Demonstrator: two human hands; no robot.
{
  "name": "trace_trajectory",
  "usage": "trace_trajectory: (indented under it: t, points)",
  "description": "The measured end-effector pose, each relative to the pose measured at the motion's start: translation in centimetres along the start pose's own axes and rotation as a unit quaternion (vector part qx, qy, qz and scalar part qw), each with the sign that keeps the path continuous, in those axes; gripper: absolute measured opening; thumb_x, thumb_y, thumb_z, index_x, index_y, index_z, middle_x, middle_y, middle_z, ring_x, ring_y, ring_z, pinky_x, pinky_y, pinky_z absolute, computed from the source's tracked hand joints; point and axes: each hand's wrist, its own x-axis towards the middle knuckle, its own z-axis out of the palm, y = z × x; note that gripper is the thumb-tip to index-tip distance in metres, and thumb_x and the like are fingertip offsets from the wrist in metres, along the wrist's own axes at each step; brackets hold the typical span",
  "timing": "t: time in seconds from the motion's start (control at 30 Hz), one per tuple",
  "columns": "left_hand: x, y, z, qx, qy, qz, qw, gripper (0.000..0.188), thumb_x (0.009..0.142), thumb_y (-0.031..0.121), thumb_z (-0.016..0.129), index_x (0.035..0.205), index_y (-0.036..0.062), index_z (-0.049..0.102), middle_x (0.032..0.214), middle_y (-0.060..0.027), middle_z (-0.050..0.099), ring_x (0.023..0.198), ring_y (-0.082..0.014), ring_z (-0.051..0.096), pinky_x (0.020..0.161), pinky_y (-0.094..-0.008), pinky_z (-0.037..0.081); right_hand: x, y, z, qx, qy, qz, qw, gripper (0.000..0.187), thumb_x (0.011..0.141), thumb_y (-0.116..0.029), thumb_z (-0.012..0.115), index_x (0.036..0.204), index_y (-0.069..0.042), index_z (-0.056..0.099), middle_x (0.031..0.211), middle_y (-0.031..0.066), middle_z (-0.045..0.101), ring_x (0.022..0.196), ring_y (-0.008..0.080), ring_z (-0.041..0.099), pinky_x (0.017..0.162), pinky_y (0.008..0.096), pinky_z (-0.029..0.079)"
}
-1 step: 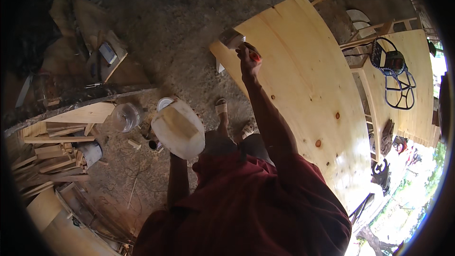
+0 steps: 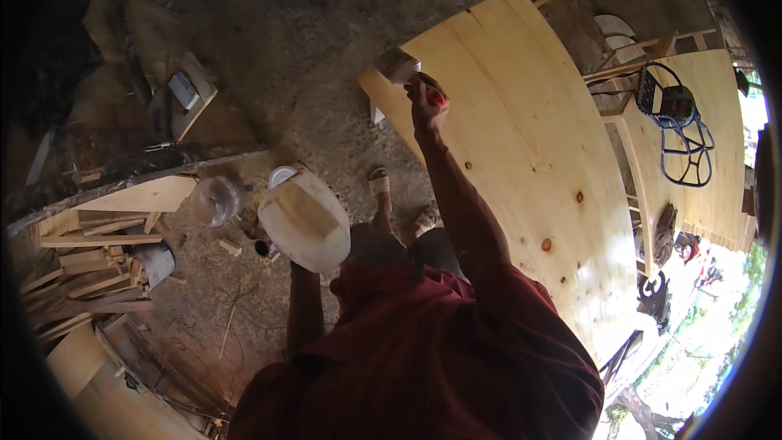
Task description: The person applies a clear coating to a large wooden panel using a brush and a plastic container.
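Observation:
My right hand [image 2: 428, 104] is closed round a wide paintbrush [image 2: 397, 66] with red on its handle. The brush is at the far left corner of a large pale wooden panel [image 2: 521, 130], which shows several dark knots and a wet-looking shine toward its near end. On my left, a whitish plastic tub [image 2: 281, 228] with a pale yellowish liquid in it is held up in front of my body. My left forearm [image 2: 305, 305] runs up under the tub. The left hand itself is hidden beneath it.
A clear round container [image 2: 217, 201], a white lid or can [image 2: 282, 176] and a small dark tin [image 2: 262, 248] are on the floor to the left. Offcuts [image 2: 90, 265] are piled beyond them. At right, a dark chair-like frame [image 2: 686, 143] rests on another wooden panel [image 2: 721, 114].

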Motion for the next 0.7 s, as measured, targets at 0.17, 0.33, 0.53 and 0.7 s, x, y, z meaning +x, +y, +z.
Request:
trace_trajectory:
  t: [0.17, 0.33, 0.53, 0.7]
  points:
    - [0.7, 0.0, 0.5, -0.001, -0.07, 0.014, 0.997, 0.068, 0.1, 0.053, 0.04, 0.149, 0.0081, 0.031, 0.147, -0.0094, 0.044, 0.132, -0.0257, 0.044, 0.109, -0.0413, 0.037, -1.4, -0.3, -2.2, -0.025, 0.017, -0.018, 0.999, 0.031, 0.091, -0.021, 0.066, 0.109, 0.005, 0.067, 0.089, 0.0119, 0.071, 0.081, 0.0186, 0.07, 0.075, 0.03, 0.056]
    - [-0.1, -2.0, 1.3, -0.025, -0.032, -0.022, 0.999, 0.078, 0.092, 0.064, 0.045, 0.146, 0.0074, 0.036, 0.142, -0.0146, 0.047, 0.127, -0.0306, 0.048, 0.104, -0.0449, 0.041, -3.7, -1.2, -6.6, -0.045, 0.023, -0.006, 0.999, 0.036, 0.092, -0.024, 0.067, 0.111, 0.006, 0.066, 0.092, 0.0132, 0.07, 0.084, 0.0202, 0.071, 0.077, 0.0308, 0.056]
    - [-2.5, -4.6, 0.2, -0.02, 0.05, 0.009, 0.998, 0.084, 0.088, 0.071, 0.045, 0.146, 0.0089, 0.039, 0.14, -0.0174, 0.048, 0.125, -0.036, 0.049, 0.102, -0.0513, 0.042, -6.5, -1.1, -11.4, -0.028, 0.014, -0.022, 0.999, 0.037, 0.092, -0.025, 0.067, 0.111, 0.007, 0.065, 0.093, 0.014, 0.07, 0.083, 0.0208, 0.071, 0.077, 0.0315, 0.057]
    - [-5.9, -7.9, -0.2, -0.023, 0.05, 0.013, 0.998, 0.085, 0.088, 0.071, 0.045, 0.146, 0.0094, 0.038, 0.14, -0.018, 0.048, 0.125, -0.0372, 0.049, 0.102, -0.0533, 0.041, -8.8, -1.1, -15.1, -0.023, 0.024, -0.014, 0.999, 0.037, 0.093, -0.024, 0.067, 0.112, 0.008, 0.065, 0.092, 0.0143, 0.07, 0.083, 0.0207, 0.071, 0.077, 0.031, 0.057]
